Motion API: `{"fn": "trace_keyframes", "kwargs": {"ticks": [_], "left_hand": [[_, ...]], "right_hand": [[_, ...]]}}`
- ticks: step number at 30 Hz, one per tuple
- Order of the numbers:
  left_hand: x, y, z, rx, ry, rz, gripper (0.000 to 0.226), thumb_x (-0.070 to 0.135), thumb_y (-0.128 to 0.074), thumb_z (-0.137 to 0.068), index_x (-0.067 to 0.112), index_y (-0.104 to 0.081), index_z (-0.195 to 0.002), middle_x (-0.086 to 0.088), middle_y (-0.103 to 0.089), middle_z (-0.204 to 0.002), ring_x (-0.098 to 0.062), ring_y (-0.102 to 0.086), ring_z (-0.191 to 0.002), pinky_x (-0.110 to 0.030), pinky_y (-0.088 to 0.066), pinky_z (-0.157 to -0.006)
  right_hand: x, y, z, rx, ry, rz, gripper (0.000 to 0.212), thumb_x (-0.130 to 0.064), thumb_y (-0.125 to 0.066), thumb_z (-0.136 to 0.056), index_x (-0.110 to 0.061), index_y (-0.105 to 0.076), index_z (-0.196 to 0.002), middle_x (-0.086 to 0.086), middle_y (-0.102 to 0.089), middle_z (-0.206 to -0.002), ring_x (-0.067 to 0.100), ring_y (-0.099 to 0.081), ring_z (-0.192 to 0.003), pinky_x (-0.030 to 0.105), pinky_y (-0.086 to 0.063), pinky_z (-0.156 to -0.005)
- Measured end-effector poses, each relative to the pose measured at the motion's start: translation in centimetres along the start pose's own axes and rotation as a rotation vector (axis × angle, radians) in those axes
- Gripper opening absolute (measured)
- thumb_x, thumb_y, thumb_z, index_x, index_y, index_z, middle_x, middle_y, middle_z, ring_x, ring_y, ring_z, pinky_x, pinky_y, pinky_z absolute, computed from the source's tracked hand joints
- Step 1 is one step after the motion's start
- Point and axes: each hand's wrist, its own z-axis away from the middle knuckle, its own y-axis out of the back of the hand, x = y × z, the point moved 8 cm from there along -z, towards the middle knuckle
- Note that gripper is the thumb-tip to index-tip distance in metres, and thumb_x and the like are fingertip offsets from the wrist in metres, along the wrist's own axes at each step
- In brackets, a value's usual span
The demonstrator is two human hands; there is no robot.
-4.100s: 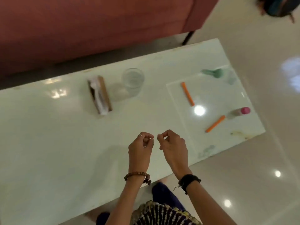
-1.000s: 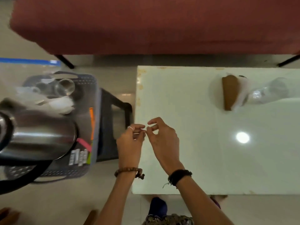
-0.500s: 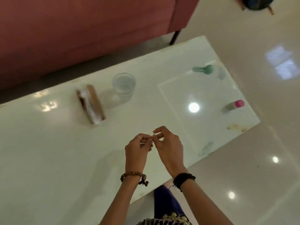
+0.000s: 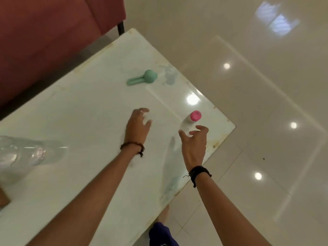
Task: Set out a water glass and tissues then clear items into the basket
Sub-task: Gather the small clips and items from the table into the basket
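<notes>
I see both arms stretched over the white worktop (image 4: 79, 110). My right hand (image 4: 194, 142), fingers spread, reaches the pink-capped bottle (image 4: 190, 121) without gripping. My left hand (image 4: 137, 126) hovers empty, fingers loose. The water glass (image 4: 26, 153) stands far left.

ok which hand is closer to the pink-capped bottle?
Right. The right hand is open just short of the bottle, fingers curling toward it. The left hand is off to the bottle's left, clearly apart.
</notes>
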Motion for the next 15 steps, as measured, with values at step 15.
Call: {"fn": "trace_keyframes", "kwargs": {"ticks": [15], "left_hand": [[2.5, 0.4, -10.9, 0.128, -0.032, -0.475, 0.028, 0.012, -0.053, -0.088, 0.001, -0.056, -0.113, -0.021, -0.050, -0.120, -0.038, -0.053, -0.107, -0.044, -0.044, -0.083]], "right_hand": [[0.0, -0.1, -4.8, 0.069, 0.195, 0.179, 0.033, -0.033, -0.061, -0.086, -0.015, -0.049, -0.110, 0.002, -0.049, -0.098, 0.016, -0.047, -0.068, 0.025, -0.032, -0.062]]}}
